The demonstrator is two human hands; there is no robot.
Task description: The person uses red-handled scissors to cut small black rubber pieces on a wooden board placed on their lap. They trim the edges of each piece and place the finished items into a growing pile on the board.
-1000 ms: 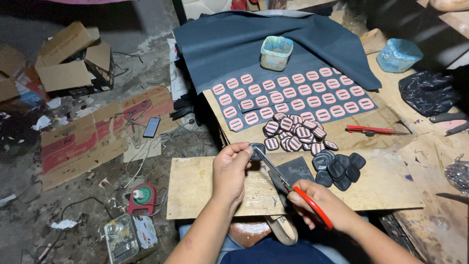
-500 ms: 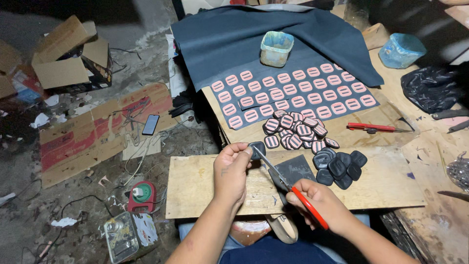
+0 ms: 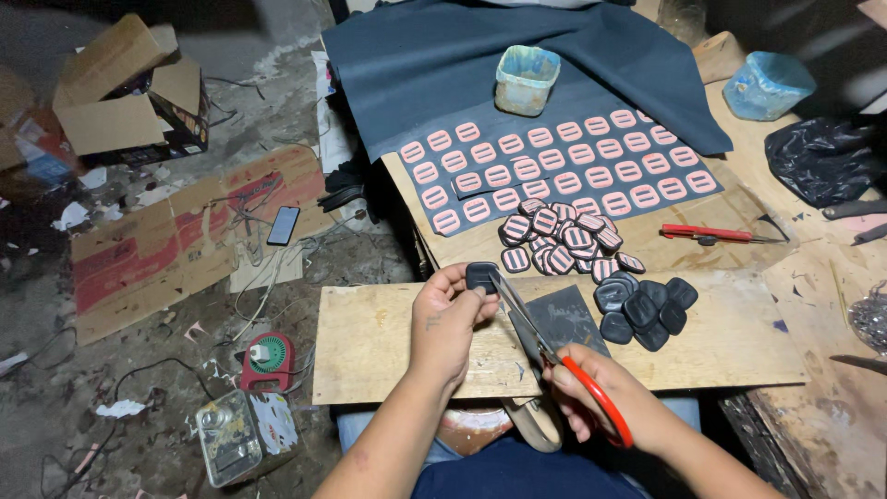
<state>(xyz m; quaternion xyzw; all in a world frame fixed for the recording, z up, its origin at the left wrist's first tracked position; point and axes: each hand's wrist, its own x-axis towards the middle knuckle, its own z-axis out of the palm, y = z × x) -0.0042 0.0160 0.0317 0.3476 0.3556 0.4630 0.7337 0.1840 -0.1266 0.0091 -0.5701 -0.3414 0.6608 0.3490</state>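
My left hand (image 3: 447, 317) pinches a small dark rounded patch (image 3: 481, 274) above the wooden board (image 3: 370, 342). My right hand (image 3: 596, 404) grips red-handled scissors (image 3: 554, 351), whose blades reach up to the patch's edge. A heap of dark trimmed patches (image 3: 644, 305) lies on the board to the right. Behind it sits a pile of pink-striped patches (image 3: 564, 240). Further back, rows of pink patches (image 3: 564, 166) are laid out on a dark cloth sheet (image 3: 443, 65). A dark offcut (image 3: 565, 319) lies under the scissors.
A pale plastic cup (image 3: 526, 79) stands on the cloth. A red utility knife (image 3: 711, 234) lies right of the piles; a blue bag (image 3: 768, 85) and black bag (image 3: 818, 159) sit further right. Cardboard (image 3: 166, 240), a phone (image 3: 283, 225), cables and a red device (image 3: 268, 360) litter the floor at left.
Both hands stay at the same spot with the patch and scissors; the patch has turned slightly between my left fingers.
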